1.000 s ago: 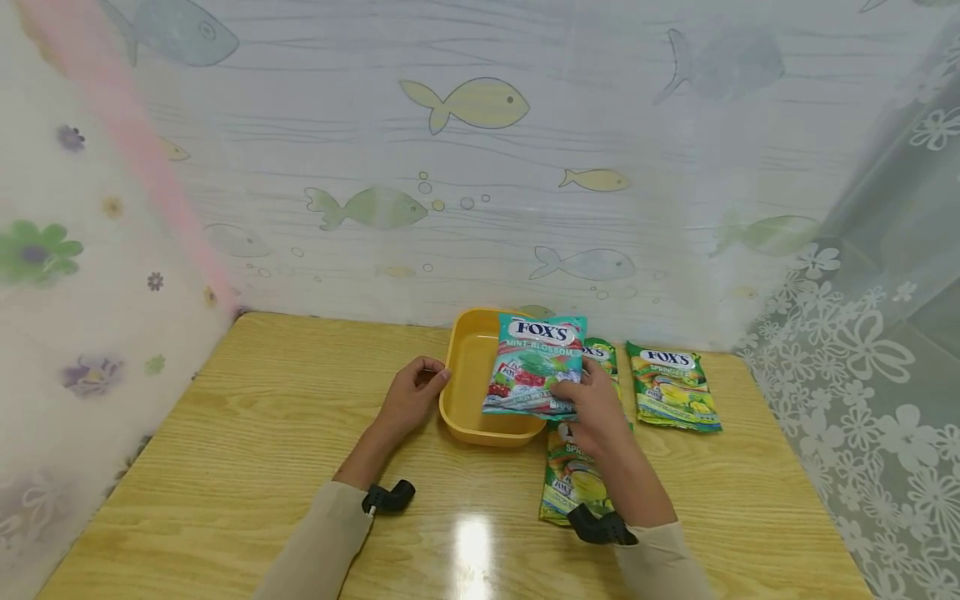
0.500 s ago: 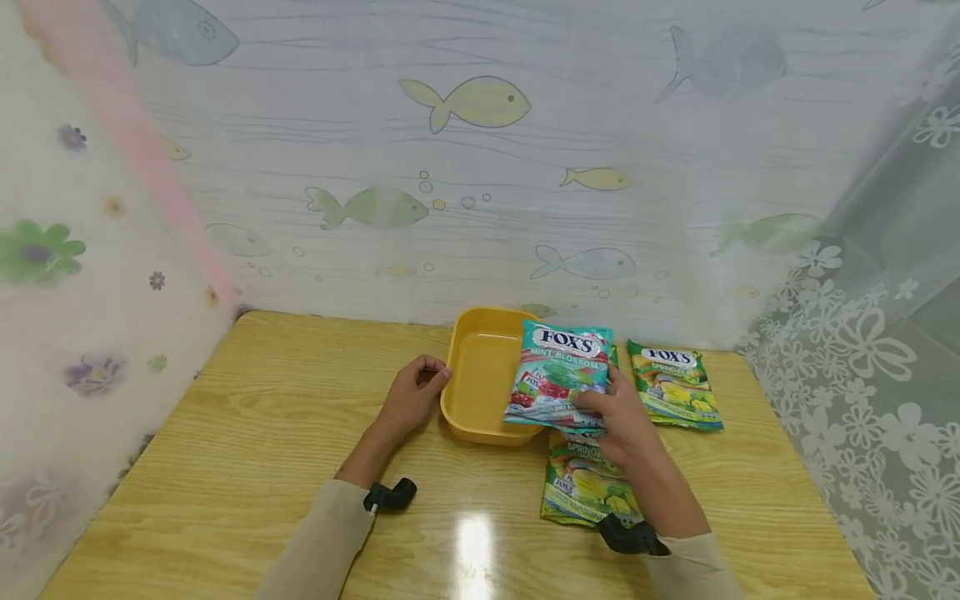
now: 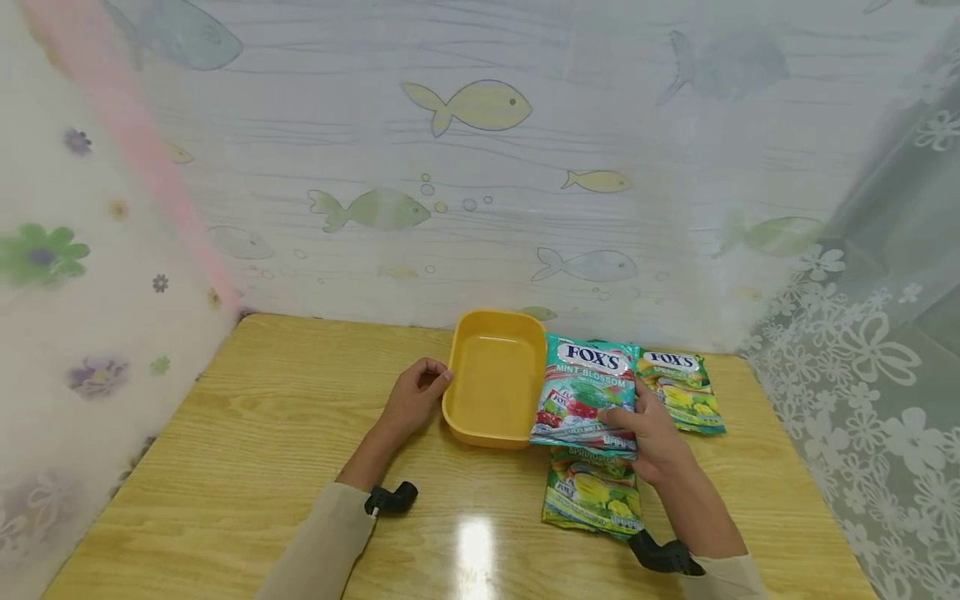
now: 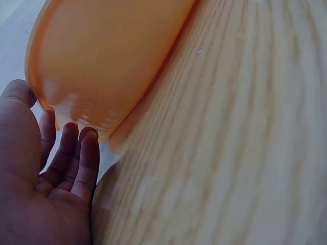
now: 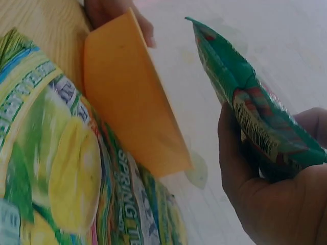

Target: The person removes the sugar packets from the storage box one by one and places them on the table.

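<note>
A yellow rectangular plastic container (image 3: 497,375) stands at the table's back middle, its inside bare. My left hand (image 3: 416,396) holds its left side. In the left wrist view, the thumb lies at the rim and the curled fingers (image 4: 88,158) are by the outer wall. My right hand (image 3: 652,433) grips a teal Fox's Mint Blossom candy bag (image 3: 588,392) by its lower right part, thumb on the front. That bag overlaps the container's right edge in the head view; the right wrist view shows it apart from the container wall (image 5: 127,87).
A green-yellow Fox's Spring Tea candy bag (image 3: 592,496) lies in front of the held bag, partly covered by it. Another green-yellow bag (image 3: 682,396) lies to the right. Behind the wooden table (image 3: 300,417) hangs a fish-patterned curtain (image 3: 480,208).
The right hand has moved the Mint Blossom bag rightward and a little toward me, from over the container to its right edge. The left hand and container stay put.
</note>
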The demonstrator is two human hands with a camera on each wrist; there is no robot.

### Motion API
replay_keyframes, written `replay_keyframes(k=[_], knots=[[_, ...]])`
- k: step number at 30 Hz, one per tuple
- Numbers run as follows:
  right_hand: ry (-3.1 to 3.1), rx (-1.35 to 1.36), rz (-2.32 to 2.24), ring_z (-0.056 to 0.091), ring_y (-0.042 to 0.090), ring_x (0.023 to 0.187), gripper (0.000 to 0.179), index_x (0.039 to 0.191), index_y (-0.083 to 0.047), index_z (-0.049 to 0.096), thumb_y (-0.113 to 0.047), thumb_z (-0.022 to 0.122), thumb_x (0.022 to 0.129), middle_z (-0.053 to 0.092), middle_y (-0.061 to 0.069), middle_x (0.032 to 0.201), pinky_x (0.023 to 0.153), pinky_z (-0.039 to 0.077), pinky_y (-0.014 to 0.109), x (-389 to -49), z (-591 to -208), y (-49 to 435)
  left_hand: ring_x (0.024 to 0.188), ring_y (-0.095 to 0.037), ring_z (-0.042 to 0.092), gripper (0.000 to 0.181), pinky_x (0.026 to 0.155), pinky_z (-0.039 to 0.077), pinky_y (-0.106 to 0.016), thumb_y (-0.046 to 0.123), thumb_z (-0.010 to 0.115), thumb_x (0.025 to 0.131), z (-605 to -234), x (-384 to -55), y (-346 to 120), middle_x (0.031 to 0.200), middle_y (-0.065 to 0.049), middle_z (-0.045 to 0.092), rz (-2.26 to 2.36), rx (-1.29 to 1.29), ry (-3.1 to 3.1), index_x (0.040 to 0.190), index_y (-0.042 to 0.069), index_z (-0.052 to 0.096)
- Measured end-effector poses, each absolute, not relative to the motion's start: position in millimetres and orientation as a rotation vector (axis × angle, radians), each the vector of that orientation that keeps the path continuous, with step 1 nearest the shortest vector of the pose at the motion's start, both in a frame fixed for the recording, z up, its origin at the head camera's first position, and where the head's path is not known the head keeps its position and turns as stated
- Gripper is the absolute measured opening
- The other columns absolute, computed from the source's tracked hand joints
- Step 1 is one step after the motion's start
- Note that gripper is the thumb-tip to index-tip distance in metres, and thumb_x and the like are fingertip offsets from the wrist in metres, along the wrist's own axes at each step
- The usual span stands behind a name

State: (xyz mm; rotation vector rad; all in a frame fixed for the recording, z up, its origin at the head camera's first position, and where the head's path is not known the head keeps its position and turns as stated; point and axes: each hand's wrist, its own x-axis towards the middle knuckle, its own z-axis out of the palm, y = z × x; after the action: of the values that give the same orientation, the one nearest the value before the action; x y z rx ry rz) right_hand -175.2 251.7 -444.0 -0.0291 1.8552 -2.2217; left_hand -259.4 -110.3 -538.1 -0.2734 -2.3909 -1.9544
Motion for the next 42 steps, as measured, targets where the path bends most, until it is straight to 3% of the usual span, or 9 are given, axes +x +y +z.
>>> replay_keyframes(k=[10, 15, 23, 30, 37, 42], knots=[[1.870, -0.022, -2.215, 0.072, 0.014, 0.111, 0.081, 0.167, -0.015, 0.010, 0.001, 0.058, 0.104, 0.067, -0.011, 0.128, 0.090, 0.062, 0.033, -168.3, -454.9, 278.7, 0.100, -0.019, 0.064, 0.019, 0.087, 0.051, -0.025, 0.023, 0.067, 0.108, -539.6, -259.9, -110.1, 0.111, -0.012, 0.068, -1.945, -0.269, -2.387, 0.110, 0.004, 0.067], [1.897, 0.050, -2.179, 0.072, 0.014, 0.108, 0.072, 0.164, -0.017, 0.014, -0.006, 0.057, 0.107, 0.068, -0.010, 0.123, 0.089, 0.062, 0.034, -167.7, -462.4, 294.6, 0.099, -0.018, 0.064, 0.018, 0.086, 0.051, -0.025, 0.020, 0.065, 0.108, -540.5, -259.0, -110.1, 0.111, -0.013, 0.067, -1.918, -0.243, -2.415, 0.111, 0.002, 0.066], [1.883, 0.145, -2.133, 0.075, 0.016, 0.103, 0.064, 0.163, -0.023, 0.015, -0.020, 0.053, 0.112, 0.072, -0.008, 0.117, 0.085, 0.064, 0.036, -161.5, -467.5, 322.1, 0.102, -0.020, 0.065, 0.017, 0.089, 0.052, -0.027, 0.017, 0.064, 0.109, -510.7, -241.1, -106.9, 0.111, -0.014, 0.068, -1.930, -0.273, -2.427, 0.110, 0.000, 0.066], [1.845, 0.050, -2.085, 0.076, 0.020, 0.105, 0.065, 0.165, -0.022, 0.008, -0.017, 0.048, 0.114, 0.073, -0.006, 0.121, 0.085, 0.064, 0.040, -155.9, -469.6, 345.4, 0.101, -0.020, 0.065, 0.017, 0.088, 0.052, -0.027, 0.017, 0.064, 0.109, -504.2, -237.6, -105.8, 0.110, -0.014, 0.068, -1.930, -0.281, -2.418, 0.109, 0.000, 0.066], [1.833, -0.025, -2.068, 0.072, 0.019, 0.113, 0.066, 0.165, -0.020, 0.003, -0.012, 0.044, 0.115, 0.069, -0.009, 0.128, 0.090, 0.063, 0.042, -153.9, -473.9, 371.3, 0.101, -0.019, 0.064, 0.017, 0.089, 0.051, -0.026, 0.017, 0.062, 0.110, -532.4, -255.1, -108.8, 0.112, -0.015, 0.067, -1.916, -0.255, -2.432, 0.111, 0.000, 0.066], [1.778, -0.032, -2.077, 0.072, 0.018, 0.114, 0.058, 0.164, -0.025, 0.009, -0.012, 0.040, 0.116, 0.070, -0.009, 0.128, 0.091, 0.062, 0.042, -151.9, -478.0, 388.7, 0.101, -0.019, 0.064, 0.020, 0.088, 0.051, -0.027, 0.022, 0.064, 0.109, -540.2, -258.7, -110.6, 0.111, -0.013, 0.068, -1.906, -0.266, -2.418, 0.111, 0.002, 0.067]])
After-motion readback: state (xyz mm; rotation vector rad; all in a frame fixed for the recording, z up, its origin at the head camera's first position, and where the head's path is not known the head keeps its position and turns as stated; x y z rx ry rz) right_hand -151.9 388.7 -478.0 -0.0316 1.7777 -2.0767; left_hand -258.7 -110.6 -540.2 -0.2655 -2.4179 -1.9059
